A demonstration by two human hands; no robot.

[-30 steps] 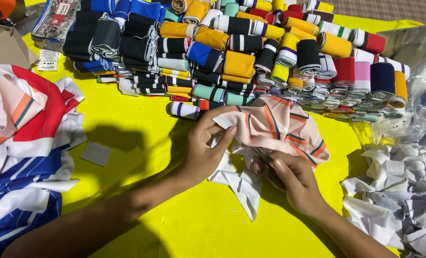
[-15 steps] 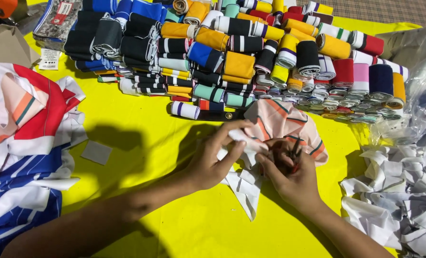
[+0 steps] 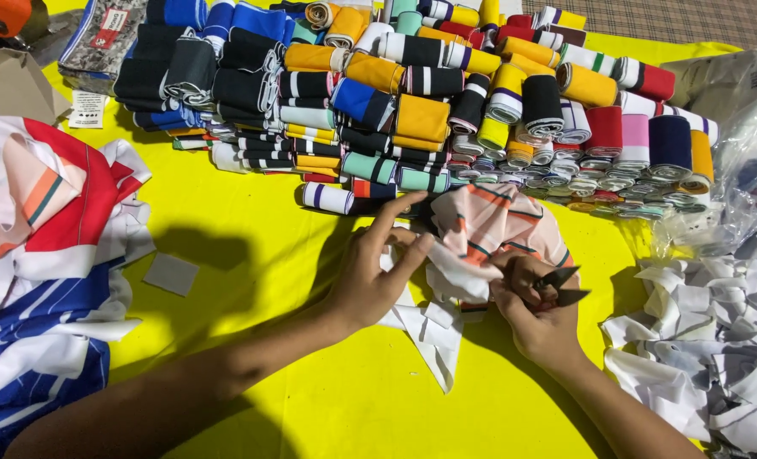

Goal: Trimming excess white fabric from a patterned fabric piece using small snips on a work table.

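My left hand pinches a peach and white striped fabric piece at its left edge, over the yellow table cover. My right hand holds small dark scissors just under the fabric's lower right part, blades pointing right. White fabric strips hang below the piece between both hands.
Many rolled striped ribbed bands in several colours fill the back. A red, white and blue cloth pile lies at left, a small grey square patch beside it. White scraps and a clear plastic bag sit at right.
The fabric piece has been drawn together and turned between my hands. My right hand has shifted right, and the scissors now show beyond the fabric's edge.
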